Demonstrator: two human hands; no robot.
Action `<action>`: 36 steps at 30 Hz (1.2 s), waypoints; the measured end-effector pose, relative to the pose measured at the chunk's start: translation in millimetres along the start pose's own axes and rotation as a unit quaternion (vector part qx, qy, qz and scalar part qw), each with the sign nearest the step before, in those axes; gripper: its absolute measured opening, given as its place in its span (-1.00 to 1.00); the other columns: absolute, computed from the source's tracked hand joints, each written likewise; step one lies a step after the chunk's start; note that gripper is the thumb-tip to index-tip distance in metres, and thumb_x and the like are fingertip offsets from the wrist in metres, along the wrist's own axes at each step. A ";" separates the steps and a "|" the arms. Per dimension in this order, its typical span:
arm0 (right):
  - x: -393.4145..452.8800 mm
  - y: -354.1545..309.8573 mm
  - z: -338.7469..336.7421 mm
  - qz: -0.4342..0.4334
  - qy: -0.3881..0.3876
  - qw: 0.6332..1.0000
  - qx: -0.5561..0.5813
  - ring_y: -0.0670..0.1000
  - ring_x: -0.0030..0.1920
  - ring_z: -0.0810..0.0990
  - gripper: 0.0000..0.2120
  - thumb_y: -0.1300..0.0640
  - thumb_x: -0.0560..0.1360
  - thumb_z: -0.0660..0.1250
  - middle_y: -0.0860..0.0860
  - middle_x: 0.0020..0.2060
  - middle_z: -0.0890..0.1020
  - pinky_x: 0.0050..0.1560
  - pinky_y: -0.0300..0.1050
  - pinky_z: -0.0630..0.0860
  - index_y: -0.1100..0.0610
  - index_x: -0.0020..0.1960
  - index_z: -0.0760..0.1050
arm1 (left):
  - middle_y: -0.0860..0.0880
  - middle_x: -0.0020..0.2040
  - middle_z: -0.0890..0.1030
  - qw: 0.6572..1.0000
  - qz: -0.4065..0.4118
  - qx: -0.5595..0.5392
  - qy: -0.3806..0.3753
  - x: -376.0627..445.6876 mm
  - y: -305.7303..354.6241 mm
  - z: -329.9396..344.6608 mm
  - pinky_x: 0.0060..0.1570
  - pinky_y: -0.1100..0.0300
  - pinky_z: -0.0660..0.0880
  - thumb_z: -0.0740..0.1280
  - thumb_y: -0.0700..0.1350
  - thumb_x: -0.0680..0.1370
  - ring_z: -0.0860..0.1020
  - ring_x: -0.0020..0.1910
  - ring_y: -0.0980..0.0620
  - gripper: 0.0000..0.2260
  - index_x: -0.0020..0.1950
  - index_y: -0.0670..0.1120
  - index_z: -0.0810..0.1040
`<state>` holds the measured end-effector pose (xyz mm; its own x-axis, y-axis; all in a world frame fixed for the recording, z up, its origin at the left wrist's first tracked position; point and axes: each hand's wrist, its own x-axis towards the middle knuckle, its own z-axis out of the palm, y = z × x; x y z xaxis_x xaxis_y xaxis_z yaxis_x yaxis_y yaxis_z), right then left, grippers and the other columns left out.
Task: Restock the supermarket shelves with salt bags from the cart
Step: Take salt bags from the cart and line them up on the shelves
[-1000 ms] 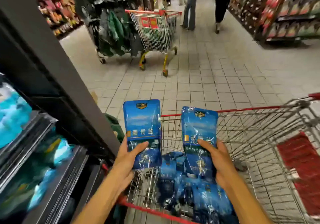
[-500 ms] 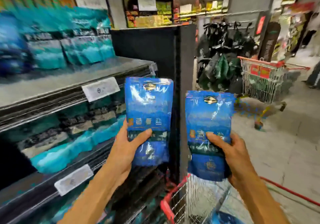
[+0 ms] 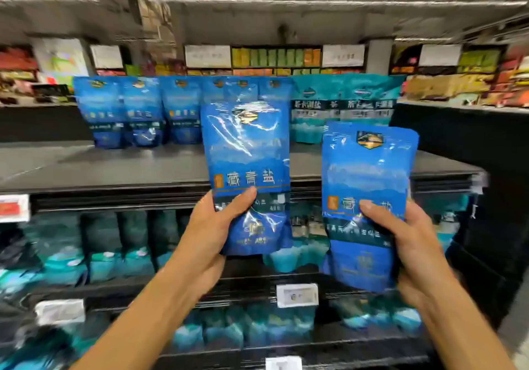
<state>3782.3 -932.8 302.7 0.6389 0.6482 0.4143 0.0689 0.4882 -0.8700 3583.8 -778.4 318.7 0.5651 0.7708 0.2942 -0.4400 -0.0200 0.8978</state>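
Nearest the camera, the left hand (image 3: 211, 226) grips the lower part of one blue salt bag (image 3: 246, 169), thumb across its front and fingers behind, holding it upright and raised toward the top shelf (image 3: 114, 166). The right hand (image 3: 412, 243) holds a second salt bag (image 3: 366, 197) the same way, lower and just beside the first. Beyond them, a row of matching blue bags (image 3: 140, 111) stands at the back of that shelf, with teal bags (image 3: 340, 106) beside it. The soft pouches are pinched low, so either could flop over or slip on release, or knock the standing row down if pushed in too hard. The lower shelves are blurred, the price tags unreadable, and the cart is out of view.
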 end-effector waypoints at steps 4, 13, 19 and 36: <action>35.0 -9.4 74.9 0.007 -0.070 0.997 0.036 0.03 -0.13 0.71 -0.65 0.06 0.25 0.51 0.09 -0.02 0.73 -0.18 -0.06 0.65 0.06 0.03 0.67 | -0.07 0.15 0.69 0.998 0.058 0.013 0.037 15.6 53.1 -40.8 -0.02 0.04 0.64 0.42 -0.11 0.45 0.67 0.09 -0.07 -0.64 0.25 -0.10 0.60; 133.4 -12.5 214.2 0.033 -0.103 0.994 0.024 0.05 -0.12 0.72 -0.70 0.28 0.41 0.47 0.12 -0.02 0.73 -0.12 -0.05 0.65 0.22 0.13 0.61 | -0.10 0.14 0.69 0.990 0.094 0.070 0.083 113.8 136.3 -148.8 -0.01 -0.02 0.64 0.42 -0.18 0.52 0.68 0.06 -0.08 -0.67 0.28 -0.17 0.58; 208.4 22.8 254.4 0.104 -0.054 0.993 0.006 0.12 -0.13 0.70 -0.60 0.37 0.42 0.45 0.20 0.04 0.70 -0.15 0.08 0.67 0.32 0.25 0.55 | -0.10 0.09 0.70 0.981 0.091 0.160 0.067 205.1 129.5 -193.2 -0.03 0.05 0.63 0.46 -0.19 0.51 0.69 0.00 -0.03 -0.70 0.22 -0.18 0.57; 338.2 100.9 271.1 0.140 -0.115 0.953 -0.244 0.09 0.07 0.63 -0.32 0.15 0.25 0.66 0.11 0.14 0.62 0.01 0.02 0.64 0.30 0.25 0.44 | -0.05 -0.04 0.72 0.936 0.019 0.348 0.050 332.8 73.7 -245.4 0.06 0.09 0.57 0.55 -0.19 0.42 0.66 0.04 -0.05 -0.85 -0.12 -0.05 0.61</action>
<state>3797.5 -505.9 427.6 0.5028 0.8518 0.1474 0.3046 -0.0150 -0.9524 3568.1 -367.1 402.3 0.4749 0.8159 0.3297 0.1226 -0.4324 0.8933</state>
